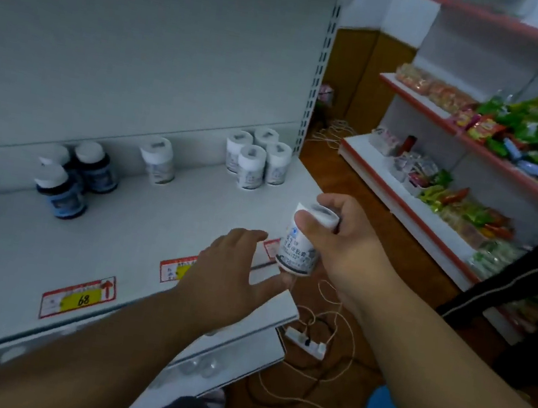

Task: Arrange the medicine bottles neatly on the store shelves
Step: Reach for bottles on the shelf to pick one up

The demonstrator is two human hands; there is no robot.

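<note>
One white bottle point(302, 239) gripped past shelf edge point(142, 307).

The shelf point(161, 223) looks like painted sheet metal, smooth and matt pale grey, with a perforated metal upright point(317, 82) along its right edge. The held bottle point(300, 242) is white plastic with a faint sheen, wrapped in a printed paper label. The dark bottles point(74, 176) appear to be glossy tinted plastic or glass under smooth white caps. The price tags point(78, 296) on the shelf lip are glossy printed paper. The floor point(348, 194) shows brown wood-grain with a slight shine. The snack packets point(512, 134) opposite are shiny crinkled foil or plastic film.
</note>
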